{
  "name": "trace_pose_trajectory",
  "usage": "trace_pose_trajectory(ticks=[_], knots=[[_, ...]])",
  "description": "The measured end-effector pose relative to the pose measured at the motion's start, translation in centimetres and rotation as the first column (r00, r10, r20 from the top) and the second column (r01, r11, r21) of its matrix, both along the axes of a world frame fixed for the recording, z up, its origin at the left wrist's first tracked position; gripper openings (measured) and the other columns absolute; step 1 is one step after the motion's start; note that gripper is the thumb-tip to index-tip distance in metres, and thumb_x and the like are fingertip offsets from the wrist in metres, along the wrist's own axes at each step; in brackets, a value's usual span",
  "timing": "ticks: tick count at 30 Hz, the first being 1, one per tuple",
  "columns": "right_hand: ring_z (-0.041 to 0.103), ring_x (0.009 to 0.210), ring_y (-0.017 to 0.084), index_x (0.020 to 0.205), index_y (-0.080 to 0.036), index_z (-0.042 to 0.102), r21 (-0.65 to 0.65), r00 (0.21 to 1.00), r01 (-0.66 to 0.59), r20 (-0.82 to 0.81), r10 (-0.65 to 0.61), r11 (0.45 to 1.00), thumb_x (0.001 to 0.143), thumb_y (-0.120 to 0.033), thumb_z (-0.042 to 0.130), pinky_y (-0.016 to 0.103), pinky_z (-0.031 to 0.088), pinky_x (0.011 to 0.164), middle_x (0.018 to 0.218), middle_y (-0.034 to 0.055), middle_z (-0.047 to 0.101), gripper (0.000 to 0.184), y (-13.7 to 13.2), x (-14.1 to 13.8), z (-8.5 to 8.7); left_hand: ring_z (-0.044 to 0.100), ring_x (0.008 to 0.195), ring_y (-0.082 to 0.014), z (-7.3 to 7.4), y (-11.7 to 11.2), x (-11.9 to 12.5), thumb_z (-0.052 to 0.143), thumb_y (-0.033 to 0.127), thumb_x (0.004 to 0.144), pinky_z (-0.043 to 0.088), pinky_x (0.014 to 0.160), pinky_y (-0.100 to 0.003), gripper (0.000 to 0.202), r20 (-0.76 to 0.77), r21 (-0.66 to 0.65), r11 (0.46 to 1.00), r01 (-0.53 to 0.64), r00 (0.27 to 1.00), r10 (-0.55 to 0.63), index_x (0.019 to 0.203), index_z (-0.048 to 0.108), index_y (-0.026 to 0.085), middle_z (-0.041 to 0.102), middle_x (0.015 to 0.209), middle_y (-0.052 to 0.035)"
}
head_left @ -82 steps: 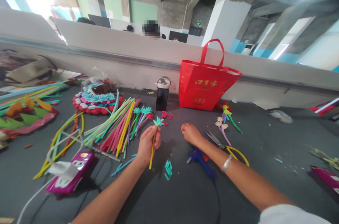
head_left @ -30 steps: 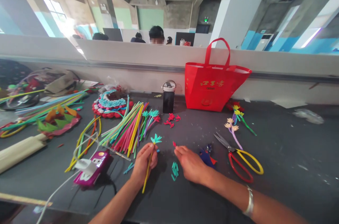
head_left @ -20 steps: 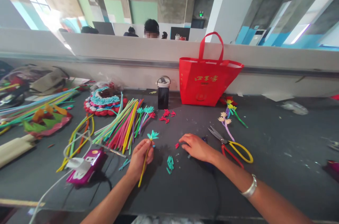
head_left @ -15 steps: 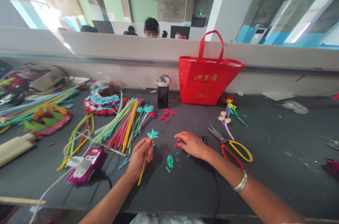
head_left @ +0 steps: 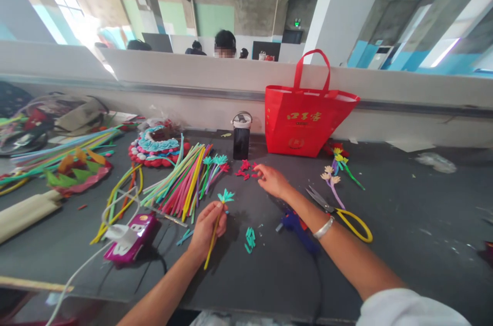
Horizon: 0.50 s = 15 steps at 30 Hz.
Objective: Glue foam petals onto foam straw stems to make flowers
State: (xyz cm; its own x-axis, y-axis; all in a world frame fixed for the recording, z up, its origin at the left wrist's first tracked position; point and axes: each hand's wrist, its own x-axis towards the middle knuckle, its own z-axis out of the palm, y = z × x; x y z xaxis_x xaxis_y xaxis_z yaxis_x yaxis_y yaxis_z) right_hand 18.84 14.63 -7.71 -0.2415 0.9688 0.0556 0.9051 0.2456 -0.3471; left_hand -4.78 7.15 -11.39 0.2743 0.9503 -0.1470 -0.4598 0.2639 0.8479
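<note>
Fingers (head_left: 219, 218) of the left hand (head_left: 210, 227) are clenched round a yellow stem (head_left: 211, 247), thumb on top. The stem runs up and away from these fingers to a teal flower head (head_left: 225, 195) just past the fingertips. Its lower end sticks out below the palm, over the desk (head_left: 404, 203). The right hand (head_left: 271, 180) is stretched farther out, palm down. Its fingers (head_left: 260, 171) curl at a scatter of red pieces (head_left: 245, 169), touching or just over them; cannot tell if one is pinched. Silver bracelet (head_left: 322, 227) on the right wrist.

Head view, the rest:
- Between the two hands, closer to the left fingers, a small pile of teal pieces (head_left: 250, 237) lies on the desk.
- Under the right forearm lies a blue glue gun (head_left: 295, 223).
- Right of that wrist are scissors (head_left: 348, 215) with yellow and red handles.
- Left of the left fingers is a fanned bundle of coloured pipe cleaners (head_left: 181, 182). Nearer the desk's front edge sits a purple power strip (head_left: 133, 231) with a white plug in it.
- Just beyond the right fingers a black bottle (head_left: 241, 137) with a white lid stands upright. Beside it a red bag (head_left: 306, 118) stands against the back wall.
- Well right of the right fingers lie small finished flowers (head_left: 335, 172).
- Beyond the bundle is a round blue-and-red wreath (head_left: 154, 144).
</note>
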Motion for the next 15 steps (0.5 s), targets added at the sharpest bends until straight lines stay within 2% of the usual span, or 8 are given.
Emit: trace_pose_trajectory(ticks=[4, 7, 12, 15], knots=[[0.062, 0.100, 0.021, 0.119, -0.017, 0.058, -0.040, 0.999, 0.048, 0.025, -0.047, 0.998, 0.094, -0.033, 0.057, 0.041, 0.053, 0.085, 0.119, 0.0080, 0.060, 0.029, 2.1, 1.6, -0.3, 0.029, 0.033, -0.0037, 0.0, -0.1, -0.1, 0.065, 0.040, 0.082, 0.018, 0.035, -0.018, 0.026, 0.020, -0.003, 1.000, -0.004, 1.000, 0.004, 0.081, 0.055, 0.016, 0.043, 0.044, 0.0083], [0.062, 0.101, 0.021, 0.119, -0.017, 0.057, -0.077, 0.995, 0.079, 0.066, -0.074, 0.994, 0.094, -0.033, 0.058, 0.042, 0.053, 0.085, 0.120, 0.0083, 0.059, 0.030, 1.8, 2.5, -1.3, 0.028, 0.033, -0.0035, 0.0, -0.1, 0.0, 0.065, 0.039, 0.082, 0.018, 0.035, -0.018, 0.025, 0.017, -0.002, 1.000, -0.011, 1.000, 0.011, 0.081, 0.056, 0.016, 0.043, 0.044, 0.0085], [0.062, 0.100, 0.021, 0.118, -0.016, 0.058, -0.117, 0.996, 0.021, 0.090, -0.011, 0.993, 0.093, -0.033, 0.058, 0.042, 0.053, 0.085, 0.118, 0.0079, 0.060, 0.029, -2.6, 1.2, -2.7, 0.029, 0.033, -0.0040, 0.0, 0.0, -0.1, 0.065, 0.041, 0.081, 0.019, 0.036, -0.018, 0.027, 0.001, 0.004, 1.000, -0.010, 1.000, 0.010, 0.081, 0.056, 0.016, 0.042, 0.044, 0.0083], [0.063, 0.091, 0.018, 0.099, -0.014, 0.065, -0.158, 0.993, -0.091, 0.063, 0.102, 0.983, 0.092, -0.029, 0.060, 0.037, 0.052, 0.081, 0.100, 0.0047, 0.066, 0.016, -5.7, 0.0, -2.5, 0.030, 0.034, -0.0042, -0.1, 0.0, -0.1, 0.065, 0.041, 0.082, 0.020, 0.036, -0.018, 0.027, -0.014, 0.015, 1.000, -0.003, 1.000, 0.003, 0.082, 0.056, 0.016, 0.043, 0.044, 0.0081]])
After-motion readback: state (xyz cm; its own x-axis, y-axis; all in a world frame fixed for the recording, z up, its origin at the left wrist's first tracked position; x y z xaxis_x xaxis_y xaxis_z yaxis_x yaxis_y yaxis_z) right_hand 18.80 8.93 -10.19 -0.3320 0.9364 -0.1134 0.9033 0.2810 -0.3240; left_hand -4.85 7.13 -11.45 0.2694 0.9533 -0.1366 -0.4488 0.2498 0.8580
